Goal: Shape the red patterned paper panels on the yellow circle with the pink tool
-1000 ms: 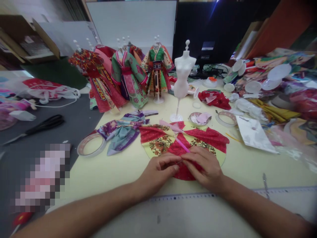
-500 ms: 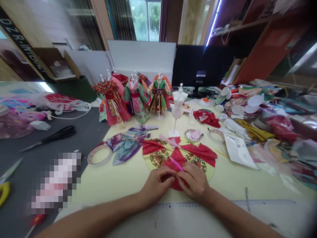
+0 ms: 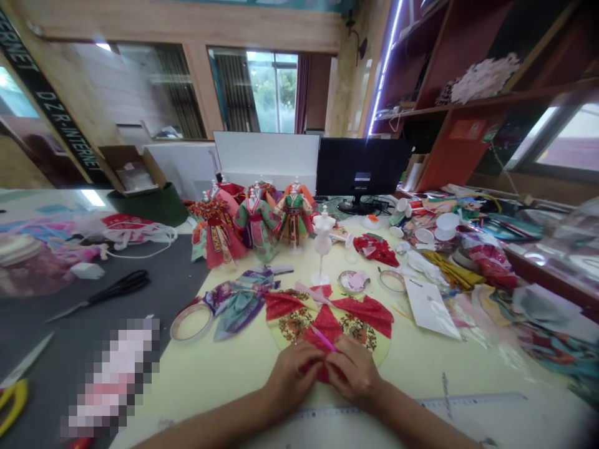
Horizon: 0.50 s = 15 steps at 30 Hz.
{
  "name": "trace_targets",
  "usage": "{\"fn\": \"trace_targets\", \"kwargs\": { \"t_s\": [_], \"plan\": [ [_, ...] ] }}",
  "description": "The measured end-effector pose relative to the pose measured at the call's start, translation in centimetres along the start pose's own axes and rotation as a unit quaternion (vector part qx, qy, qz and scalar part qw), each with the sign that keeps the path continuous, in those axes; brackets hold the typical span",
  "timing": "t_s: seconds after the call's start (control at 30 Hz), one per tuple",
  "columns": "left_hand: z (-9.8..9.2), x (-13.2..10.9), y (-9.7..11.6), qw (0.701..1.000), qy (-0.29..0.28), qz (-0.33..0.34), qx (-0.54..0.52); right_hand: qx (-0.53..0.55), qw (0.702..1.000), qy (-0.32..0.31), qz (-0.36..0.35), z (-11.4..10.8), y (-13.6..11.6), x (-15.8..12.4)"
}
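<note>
A round doll skirt (image 3: 369, 315) of red and yellow flowered panels lies flat on the pale yellow table (image 3: 224, 368). My left hand (image 3: 292, 374) and my right hand (image 3: 355, 374) meet at its near edge, fingers pinched together on the red cloth. A thin pink strip (image 3: 321, 337) runs up from between the two hands across the skirt. A purple and teal doll garment (image 3: 238, 299) lies left of the skirt, beside a tape roll (image 3: 191, 322).
A bare white mannequin (image 3: 322, 240) and several dressed doll stands (image 3: 255, 221) stand behind the skirt, before a black monitor (image 3: 360, 168). Black scissors (image 3: 115, 290) lie on the grey mat at left. Piles of cloth and white discs crowd the right side.
The camera has tilted up, so the room's windows and shelves show and the table looks farther away. Both hands stay pinched on the skirt's near edge.
</note>
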<state>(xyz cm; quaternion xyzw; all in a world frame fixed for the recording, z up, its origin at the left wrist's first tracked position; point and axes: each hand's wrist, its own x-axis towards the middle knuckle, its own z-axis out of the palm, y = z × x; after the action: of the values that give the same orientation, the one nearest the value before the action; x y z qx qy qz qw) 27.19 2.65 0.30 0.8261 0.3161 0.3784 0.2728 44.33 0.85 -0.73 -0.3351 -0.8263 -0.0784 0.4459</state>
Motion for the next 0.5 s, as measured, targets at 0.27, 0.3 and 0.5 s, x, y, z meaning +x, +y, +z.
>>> {"fn": "trace_targets", "kwargs": {
  "t_s": [0.27,0.3,0.5],
  "plan": [
    [0.15,-0.49,-0.33,0.996,0.031,0.077,0.025,-0.004,1.0,0.005,-0.001,0.01,-0.24,-0.12],
    [0.13,-0.55,-0.4,0.995,0.03,0.088,0.034,-0.005,1.0,0.005,-0.003,0.06,-0.22,-0.17],
    [-0.04,-0.24,-0.52,0.983,0.042,0.162,0.069,-0.027,1.0,0.007,-0.015,0.2,-0.09,-0.44]
  ]
}}
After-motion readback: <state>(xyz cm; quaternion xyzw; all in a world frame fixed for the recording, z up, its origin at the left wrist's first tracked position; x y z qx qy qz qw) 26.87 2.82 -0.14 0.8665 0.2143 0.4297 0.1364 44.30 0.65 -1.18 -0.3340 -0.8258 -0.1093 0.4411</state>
